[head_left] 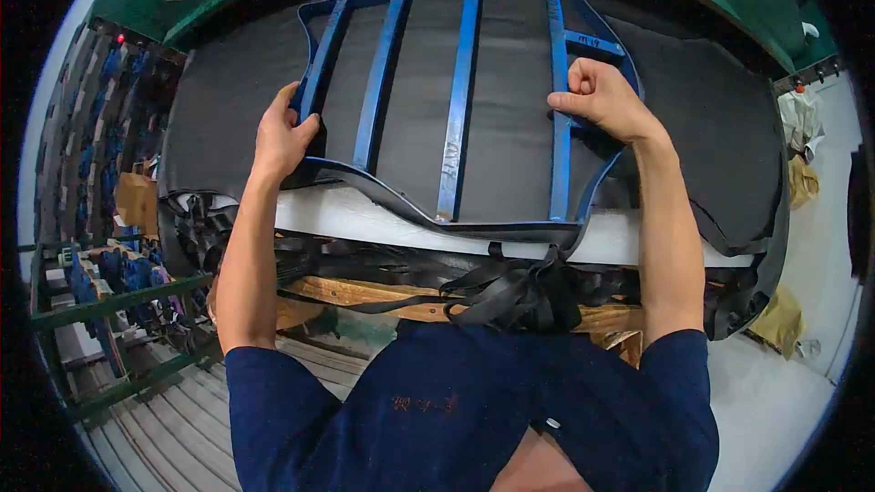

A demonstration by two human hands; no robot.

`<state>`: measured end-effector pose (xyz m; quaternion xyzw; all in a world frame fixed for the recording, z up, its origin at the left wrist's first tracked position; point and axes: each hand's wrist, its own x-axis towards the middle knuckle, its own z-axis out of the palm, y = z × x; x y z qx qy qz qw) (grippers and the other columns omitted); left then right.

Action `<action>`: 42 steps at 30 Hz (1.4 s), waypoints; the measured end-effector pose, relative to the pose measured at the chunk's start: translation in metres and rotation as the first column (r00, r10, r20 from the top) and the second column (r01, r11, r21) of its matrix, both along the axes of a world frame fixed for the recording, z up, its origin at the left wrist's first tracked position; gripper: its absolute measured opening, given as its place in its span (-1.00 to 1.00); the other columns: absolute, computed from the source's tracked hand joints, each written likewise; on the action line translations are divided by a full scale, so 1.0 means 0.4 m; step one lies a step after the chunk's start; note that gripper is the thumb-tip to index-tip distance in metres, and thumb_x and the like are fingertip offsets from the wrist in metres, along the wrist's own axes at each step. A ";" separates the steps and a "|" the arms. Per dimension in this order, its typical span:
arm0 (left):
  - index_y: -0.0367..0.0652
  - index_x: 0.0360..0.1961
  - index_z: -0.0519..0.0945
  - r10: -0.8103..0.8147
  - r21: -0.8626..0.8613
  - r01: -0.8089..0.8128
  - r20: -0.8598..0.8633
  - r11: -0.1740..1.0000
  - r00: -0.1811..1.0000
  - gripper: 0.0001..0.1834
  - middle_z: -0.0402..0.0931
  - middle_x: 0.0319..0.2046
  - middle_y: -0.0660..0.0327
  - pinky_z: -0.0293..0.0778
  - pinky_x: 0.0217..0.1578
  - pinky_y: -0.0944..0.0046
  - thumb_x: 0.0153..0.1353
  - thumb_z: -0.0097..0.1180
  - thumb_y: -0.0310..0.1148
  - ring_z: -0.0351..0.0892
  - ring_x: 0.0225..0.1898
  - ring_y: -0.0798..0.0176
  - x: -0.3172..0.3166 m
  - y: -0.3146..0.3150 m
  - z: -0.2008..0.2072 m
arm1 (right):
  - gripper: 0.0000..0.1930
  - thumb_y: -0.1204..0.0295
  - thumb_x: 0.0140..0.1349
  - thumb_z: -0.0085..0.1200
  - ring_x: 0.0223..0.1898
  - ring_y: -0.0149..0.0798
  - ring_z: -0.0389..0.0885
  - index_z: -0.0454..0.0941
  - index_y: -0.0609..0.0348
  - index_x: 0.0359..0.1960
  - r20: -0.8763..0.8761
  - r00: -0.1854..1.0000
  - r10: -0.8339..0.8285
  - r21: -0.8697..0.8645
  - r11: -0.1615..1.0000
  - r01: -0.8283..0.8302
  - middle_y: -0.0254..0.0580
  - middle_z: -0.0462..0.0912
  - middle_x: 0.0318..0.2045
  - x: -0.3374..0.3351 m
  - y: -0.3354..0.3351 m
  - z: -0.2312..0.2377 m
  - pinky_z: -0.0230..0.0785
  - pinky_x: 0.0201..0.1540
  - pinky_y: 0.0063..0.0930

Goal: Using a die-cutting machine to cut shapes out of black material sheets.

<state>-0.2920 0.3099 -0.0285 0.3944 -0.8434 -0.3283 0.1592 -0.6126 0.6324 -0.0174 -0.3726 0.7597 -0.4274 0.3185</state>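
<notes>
My left hand [284, 138] is closed round the L rim of the blue frame [460, 96], thumb inside, fingers outside. My right hand [609, 102] has fingers curled, thumb over the R-hand bar; can't tell if it's a firm hold or just a touch. Frame's on top of the black sheet [702, 118], abt mid, w/ the white board [337, 210] showing along the near edge, black straps [524, 296] bunched nearer me, green beam [214, 2] beyond. Step in hand, I'd judge: positioning the frame. Next move prob. needs a sure R hold, both sides guided tog., sheet unrumpled.
</notes>
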 end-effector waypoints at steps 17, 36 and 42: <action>-0.23 0.31 0.38 0.013 -0.021 -0.012 0.058 1.000 0.998 -0.32 0.40 -0.57 0.28 0.37 -0.42 0.32 0.12 0.23 -0.40 0.37 -0.51 0.38 -0.009 0.013 0.012 | -0.68 0.38 0.13 0.38 -0.53 -0.64 0.28 0.38 0.04 -0.52 0.003 1.000 0.025 -0.017 1.000 -0.025 -0.56 0.40 -0.58 0.008 0.005 0.011 0.13 -0.49 -0.69; -0.20 0.29 0.40 0.002 -0.033 0.000 0.041 0.999 0.999 -0.33 0.48 -0.49 0.23 0.41 -0.37 0.33 0.10 0.24 -0.41 0.42 -0.47 0.37 -0.004 -0.018 -0.012 | -0.68 0.32 0.13 0.40 -0.53 -0.60 0.31 0.41 0.05 -0.53 -0.027 0.998 0.061 -0.035 0.997 -0.062 -0.52 0.43 -0.59 -0.005 -0.001 -0.007 0.18 -0.48 -0.66; -0.25 0.30 0.38 -0.018 -0.056 0.022 0.065 0.998 0.998 -0.33 0.47 -0.52 0.28 0.38 -0.42 0.34 0.11 0.21 -0.44 0.41 -0.50 0.40 -0.005 -0.012 -0.001 | -0.67 0.27 0.08 0.42 -0.52 -0.53 0.38 0.47 0.11 -0.53 -0.028 0.997 0.074 -0.062 0.995 -0.076 -0.43 0.50 -0.58 -0.019 0.000 -0.025 0.24 -0.49 -0.56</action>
